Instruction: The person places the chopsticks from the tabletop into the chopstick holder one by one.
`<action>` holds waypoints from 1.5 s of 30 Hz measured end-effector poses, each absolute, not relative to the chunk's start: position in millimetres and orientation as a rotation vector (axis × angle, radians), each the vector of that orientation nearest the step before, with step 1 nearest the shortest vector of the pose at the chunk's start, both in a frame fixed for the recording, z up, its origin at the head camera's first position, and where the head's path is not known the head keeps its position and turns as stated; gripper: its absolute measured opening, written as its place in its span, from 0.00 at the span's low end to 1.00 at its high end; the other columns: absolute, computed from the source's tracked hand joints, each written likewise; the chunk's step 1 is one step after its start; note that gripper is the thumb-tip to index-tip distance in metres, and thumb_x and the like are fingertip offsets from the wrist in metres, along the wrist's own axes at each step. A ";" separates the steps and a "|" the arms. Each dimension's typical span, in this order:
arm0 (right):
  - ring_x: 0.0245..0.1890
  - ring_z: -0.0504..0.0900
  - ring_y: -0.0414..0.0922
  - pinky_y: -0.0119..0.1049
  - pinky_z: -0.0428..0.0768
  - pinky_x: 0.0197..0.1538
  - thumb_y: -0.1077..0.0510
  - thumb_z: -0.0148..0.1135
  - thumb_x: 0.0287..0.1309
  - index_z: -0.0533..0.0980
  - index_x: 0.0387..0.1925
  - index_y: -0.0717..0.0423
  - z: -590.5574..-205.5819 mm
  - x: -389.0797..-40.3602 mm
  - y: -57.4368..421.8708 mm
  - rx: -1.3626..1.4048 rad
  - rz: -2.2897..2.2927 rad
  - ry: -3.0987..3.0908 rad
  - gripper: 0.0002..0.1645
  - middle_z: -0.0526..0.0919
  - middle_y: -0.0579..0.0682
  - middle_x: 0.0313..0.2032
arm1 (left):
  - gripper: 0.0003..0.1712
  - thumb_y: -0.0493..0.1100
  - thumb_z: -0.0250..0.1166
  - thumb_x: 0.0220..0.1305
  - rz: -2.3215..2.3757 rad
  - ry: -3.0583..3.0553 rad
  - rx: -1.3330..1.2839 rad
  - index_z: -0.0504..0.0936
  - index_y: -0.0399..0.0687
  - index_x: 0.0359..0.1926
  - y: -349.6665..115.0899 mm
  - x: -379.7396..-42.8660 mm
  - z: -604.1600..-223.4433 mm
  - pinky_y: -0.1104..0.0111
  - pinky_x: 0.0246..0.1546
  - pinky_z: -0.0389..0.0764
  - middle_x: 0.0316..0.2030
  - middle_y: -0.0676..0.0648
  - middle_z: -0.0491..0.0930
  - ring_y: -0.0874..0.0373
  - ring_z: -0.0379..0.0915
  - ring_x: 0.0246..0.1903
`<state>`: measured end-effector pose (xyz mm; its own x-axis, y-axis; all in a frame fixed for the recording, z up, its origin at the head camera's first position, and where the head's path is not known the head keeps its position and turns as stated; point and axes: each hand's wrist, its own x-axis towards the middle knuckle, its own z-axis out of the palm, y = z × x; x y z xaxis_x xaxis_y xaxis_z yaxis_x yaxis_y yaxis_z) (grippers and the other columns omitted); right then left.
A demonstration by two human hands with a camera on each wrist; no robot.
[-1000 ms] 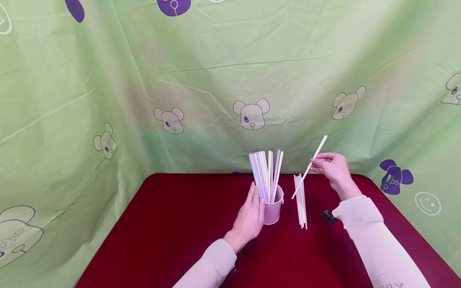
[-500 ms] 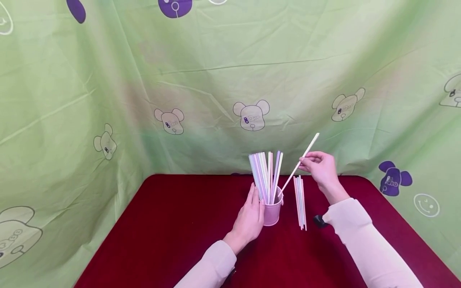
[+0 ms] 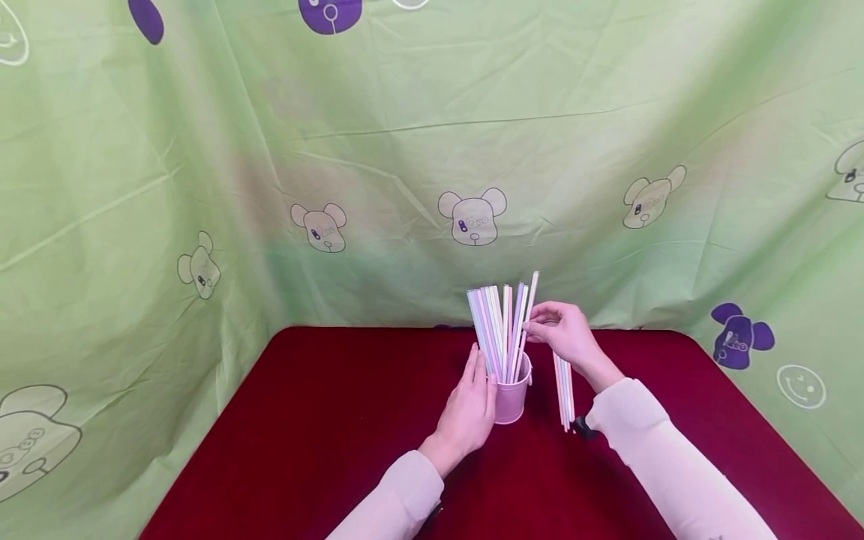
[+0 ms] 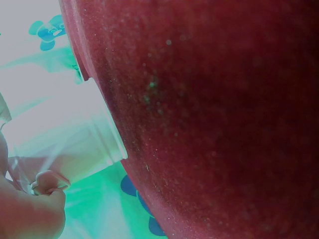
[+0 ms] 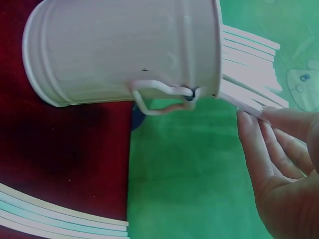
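A small pale pink bucket stands upright on the table, holding several pastel straws that lean to both sides. At its left my left hand holds the bucket near the rim; the thumb lies by a small side handle in the left wrist view. My right hand pinches a pale straw between thumb and fingertips. That straw's lower end is inside the bucket, seen also in the right wrist view, where the other side handle hangs from the bucket.
Several loose straws lie side by side on the red tablecloth, right of the bucket and partly under my right hand. A green curtain with bear prints hangs behind and at both sides of the table.
My right hand has moved left with the pale straw, from above the loose straws to the bucket. The straw has tipped more upright and its lower end has gone in. The left hand stays put.
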<state>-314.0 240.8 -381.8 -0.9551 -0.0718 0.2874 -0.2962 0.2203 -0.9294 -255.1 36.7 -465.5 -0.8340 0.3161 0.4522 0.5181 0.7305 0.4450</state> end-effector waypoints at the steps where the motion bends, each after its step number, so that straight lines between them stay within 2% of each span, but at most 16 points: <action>1: 0.31 0.85 0.54 0.41 0.83 0.35 0.71 0.63 0.53 0.72 0.41 0.76 -383.0 -314.3 239.8 0.352 1.814 -2.312 0.15 0.79 0.71 0.36 | 0.32 0.51 0.37 0.75 -0.814 -2.584 -0.647 0.50 0.41 0.72 36.7 -255.2 -465.6 0.65 0.59 0.68 0.73 0.47 0.41 0.55 0.60 0.64; 4: 0.31 0.85 0.53 0.40 0.83 0.35 0.71 0.64 0.52 0.73 0.41 0.76 -387.3 -314.6 238.2 0.358 1.800 -2.329 0.14 0.79 0.69 0.35 | 0.31 0.51 0.37 0.75 -0.815 -2.578 -0.647 0.50 0.40 0.72 36.9 -255.3 -465.2 0.65 0.59 0.68 0.73 0.47 0.41 0.55 0.60 0.64; 12: 0.32 0.85 0.52 0.48 0.82 0.39 0.69 0.65 0.52 0.73 0.41 0.76 -399.8 -312.8 235.3 0.326 1.803 -2.325 0.16 0.80 0.68 0.34 | 0.32 0.52 0.35 0.75 -0.823 -2.582 -0.657 0.50 0.40 0.72 36.8 -255.6 -463.7 0.64 0.59 0.69 0.73 0.47 0.41 0.53 0.62 0.63; 19: 0.32 0.84 0.42 0.31 0.81 0.36 0.64 0.68 0.51 0.77 0.40 0.68 -409.6 -310.0 233.8 0.292 1.682 -2.359 0.15 0.83 0.63 0.34 | 0.32 0.51 0.37 0.75 -0.842 -2.586 -0.651 0.49 0.41 0.72 36.3 -255.7 -462.7 0.63 0.57 0.71 0.73 0.47 0.42 0.52 0.65 0.61; 24: 0.33 0.83 0.41 0.28 0.79 0.36 0.62 0.68 0.52 0.77 0.41 0.69 -413.8 -306.6 232.9 0.305 1.673 -2.349 0.17 0.83 0.63 0.34 | 0.32 0.50 0.38 0.75 -0.852 -2.588 -0.655 0.49 0.41 0.72 35.8 -256.3 -462.3 0.63 0.57 0.71 0.73 0.44 0.43 0.52 0.64 0.61; 29: 0.34 0.83 0.43 0.32 0.81 0.39 0.61 0.68 0.53 0.76 0.43 0.71 -415.7 -305.5 234.3 0.315 1.726 -2.344 0.19 0.82 0.64 0.36 | 0.31 0.50 0.38 0.75 -0.857 -2.589 -0.652 0.49 0.40 0.72 35.4 -255.1 -463.6 0.63 0.57 0.71 0.73 0.46 0.42 0.52 0.64 0.61; 35: 0.41 0.83 0.56 0.46 0.80 0.46 0.59 0.63 0.58 0.72 0.48 0.74 -408.2 -307.3 248.1 0.346 1.900 -2.300 0.23 0.79 0.70 0.43 | 0.31 0.51 0.37 0.75 -0.858 -2.596 -0.650 0.50 0.40 0.72 35.5 -252.7 -465.2 0.64 0.58 0.70 0.73 0.45 0.43 0.53 0.63 0.62; 39: 0.40 0.83 0.54 0.41 0.81 0.43 0.57 0.61 0.61 0.72 0.48 0.72 -398.1 -310.6 262.3 0.348 1.799 -2.356 0.22 0.78 0.71 0.44 | 0.32 0.50 0.38 0.74 -0.858 -2.590 -0.659 0.50 0.39 0.72 35.5 -252.3 -463.9 0.64 0.58 0.69 0.73 0.45 0.43 0.53 0.63 0.62; 42: 0.39 0.83 0.51 0.35 0.82 0.41 0.56 0.61 0.61 0.73 0.47 0.70 -392.1 -314.1 273.2 0.336 1.605 -2.456 0.21 0.80 0.68 0.43 | 0.31 0.50 0.38 0.74 -0.857 -2.587 -0.661 0.50 0.39 0.72 35.3 -252.9 -462.3 0.64 0.57 0.70 0.73 0.45 0.42 0.52 0.63 0.62; 45: 0.39 0.82 0.52 0.38 0.81 0.41 0.55 0.62 0.59 0.76 0.46 0.68 -391.1 -318.2 284.0 0.303 1.312 -2.572 0.20 0.82 0.63 0.41 | 0.32 0.50 0.38 0.75 -0.861 -2.586 -0.664 0.49 0.40 0.72 35.5 -253.2 -461.3 0.64 0.57 0.70 0.73 0.45 0.43 0.52 0.63 0.62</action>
